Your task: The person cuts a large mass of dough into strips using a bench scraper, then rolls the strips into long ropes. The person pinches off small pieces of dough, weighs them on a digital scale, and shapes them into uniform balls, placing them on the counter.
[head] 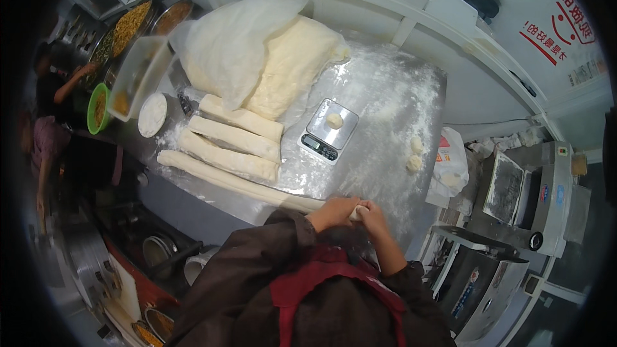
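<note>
A long rope of dough runs along the near edge of the floured metal table. My left hand is closed around the rope near its right end. My right hand grips the tip, a pale bit of dough showing between the two hands. Beyond the rope lie three thick dough strips, the nearest strip parallel to it. A digital kitchen scale carries one small dough piece. Two more dough pieces sit by the table's right edge.
A plastic sheet partly covers a big dough mass at the back. Leftward stand a bowl of flour, a plastic bin and a green bowl. Another person works there. Right of the table are a plastic bag and a metal machine.
</note>
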Available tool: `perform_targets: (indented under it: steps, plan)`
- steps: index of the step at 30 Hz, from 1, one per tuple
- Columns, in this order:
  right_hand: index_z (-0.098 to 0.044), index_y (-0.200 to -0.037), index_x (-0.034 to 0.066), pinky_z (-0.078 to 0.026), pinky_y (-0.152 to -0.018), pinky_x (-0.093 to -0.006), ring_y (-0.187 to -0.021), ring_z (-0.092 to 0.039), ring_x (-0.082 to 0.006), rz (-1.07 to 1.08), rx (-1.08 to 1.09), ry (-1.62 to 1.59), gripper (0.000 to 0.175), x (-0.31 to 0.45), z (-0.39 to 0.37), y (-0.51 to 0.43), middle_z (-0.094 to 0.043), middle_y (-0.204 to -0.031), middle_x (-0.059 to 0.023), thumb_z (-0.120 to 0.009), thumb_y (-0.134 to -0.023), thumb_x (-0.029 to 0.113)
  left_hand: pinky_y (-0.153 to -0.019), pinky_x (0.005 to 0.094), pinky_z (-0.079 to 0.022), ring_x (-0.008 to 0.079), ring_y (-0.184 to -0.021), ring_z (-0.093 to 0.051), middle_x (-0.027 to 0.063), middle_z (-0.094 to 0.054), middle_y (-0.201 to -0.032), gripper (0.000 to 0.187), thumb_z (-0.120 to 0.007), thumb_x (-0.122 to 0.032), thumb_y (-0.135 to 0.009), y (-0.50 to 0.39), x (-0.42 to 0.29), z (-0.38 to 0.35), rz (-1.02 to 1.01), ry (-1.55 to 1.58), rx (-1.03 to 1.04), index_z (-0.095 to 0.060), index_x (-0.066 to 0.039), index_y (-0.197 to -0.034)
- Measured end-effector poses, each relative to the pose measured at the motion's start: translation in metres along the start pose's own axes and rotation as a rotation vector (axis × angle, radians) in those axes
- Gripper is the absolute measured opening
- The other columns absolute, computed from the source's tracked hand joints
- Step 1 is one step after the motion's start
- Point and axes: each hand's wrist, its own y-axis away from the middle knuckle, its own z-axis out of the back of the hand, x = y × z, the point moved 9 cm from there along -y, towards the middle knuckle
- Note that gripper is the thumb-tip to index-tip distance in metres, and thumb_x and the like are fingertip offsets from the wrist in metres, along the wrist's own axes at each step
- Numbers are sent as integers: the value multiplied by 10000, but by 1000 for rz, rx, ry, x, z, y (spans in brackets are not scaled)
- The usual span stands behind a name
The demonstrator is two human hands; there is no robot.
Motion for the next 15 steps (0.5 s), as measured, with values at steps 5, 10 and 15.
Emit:
perform_targets:
  steps: [5, 10, 15]
  plan:
    - [-690, -977, -20, -528, -724, -349, -795, -646, -177, -62, -236, 32, 321, -19, 3, -6, -710, -884, -99, -655, -994, 298, -757, 515, -531, 377, -874, -697, 162, -714, -936, 362, -780, -170, -771, 6, -2, -22, 41, -120, -237, -642, -37, -1079]
    - [-696, -912, -11, -511, -704, -358, -760, -638, -169, 67, -337, 106, 307, -21, 10, -12, -694, -806, -98, -652, -987, 283, -686, 502, -524, 381, -814, -698, 164, -709, -867, 194, -658, -154, -843, 9, -18, -10, 5, -219, -350, -652, -32, -993]
    - [-692, -889, 8, -495, -618, -343, -644, -616, -169, 120, -343, 222, 237, -3, 12, -9, -662, -734, -90, -637, -972, 223, -673, 501, -543, 374, -789, -719, 152, -730, -825, 182, -653, -252, -867, -7, -2, -17, 128, -245, -261, -702, -78, -889]
